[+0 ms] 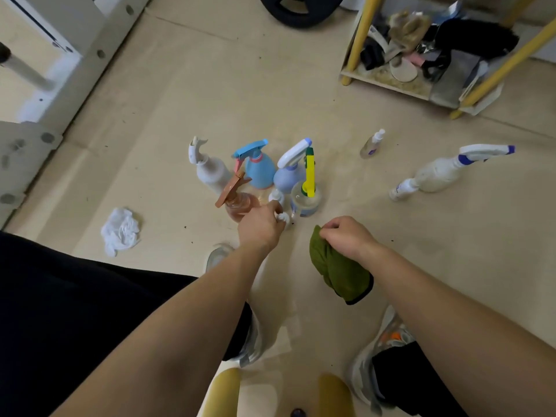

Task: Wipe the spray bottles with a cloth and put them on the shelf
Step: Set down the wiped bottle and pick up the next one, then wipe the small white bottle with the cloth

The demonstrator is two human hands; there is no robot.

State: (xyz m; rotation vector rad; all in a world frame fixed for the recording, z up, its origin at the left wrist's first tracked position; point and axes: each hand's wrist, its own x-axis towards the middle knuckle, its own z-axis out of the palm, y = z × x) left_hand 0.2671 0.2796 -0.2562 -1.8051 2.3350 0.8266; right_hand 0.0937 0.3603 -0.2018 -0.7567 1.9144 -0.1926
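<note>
Closest in, two grey shoes (365,371) stand on the pale floor (186,94) below the black-clad legs. The right hand (346,236) is bunched round a green cloth (340,272), which hangs down from the fist clear of the floor. Just left of it, the left hand (260,228) pinches the cap of a small white-topped bottle (282,218) with curled fingertips. The hand hides the bottle's body, so I cannot tell if it stands on the floor.

Right behind that hand, mid-floor, the other spray bottles crowd together. A pink bottle with a brown trigger (240,206) touches the knuckles. A clear bottle with a yellow trigger (307,197) stands just to the right, with a small white bottle (276,195) between them. Behind these stand a white bottle (209,173), a blue bottle (259,173) and a lilac bottle (288,177), all upright and close-packed.

A crumpled white rag (120,231) lies apart toward the floor's left edge. Well right of the cluster, a large white sprayer with a blue-tipped head (442,176) stands with a little white bottle (400,189) beside it. A small clear pump bottle (371,144) stands farther back.

At the floor's far right corner sits the shelf (358,40), with yellow posts and its low board heaped with dark clutter. A black round object (298,10) lies at the far edge.
</note>
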